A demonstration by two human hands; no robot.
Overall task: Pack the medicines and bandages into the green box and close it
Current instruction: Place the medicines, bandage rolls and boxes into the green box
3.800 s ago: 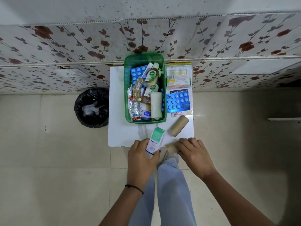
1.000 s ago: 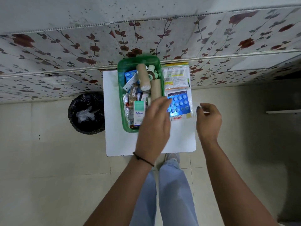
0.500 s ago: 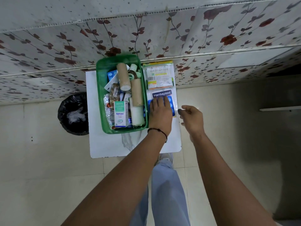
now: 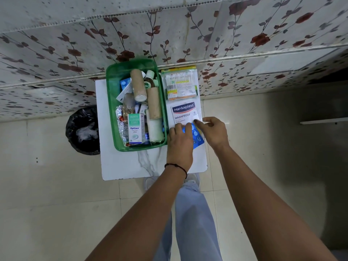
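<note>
The green box (image 4: 111, 110) stands open on a small white table (image 4: 122, 166), holding two brown bandage rolls (image 4: 138, 85), a white roll (image 4: 155, 129), an Optidex carton (image 4: 135, 129), bottles and foil strips. Right of it lie a cotton-swab packet (image 4: 180, 84) and a Hansaplast plaster packet (image 4: 183, 113). Below the Hansaplast packet, my left hand (image 4: 179, 137) presses down on a blue blister pack (image 4: 197, 137) and grips it. My right hand (image 4: 213, 131) hovers at the pack's far right corner, fingers loosely curled, thumb tip touching near its edge.
A black-lined waste bin (image 4: 82, 130) sits on the floor left of the table. A floral-patterned wall (image 4: 169, 34) rises directly behind the table. My legs and shoes (image 4: 190, 204) are under the near edge, with tiled floor all round.
My left hand has dragged the blue blister pack toward me, uncovering the Hansaplast packet. My right hand has moved left to the pack's corner. Earlier, the carton and rolls went into the box.
</note>
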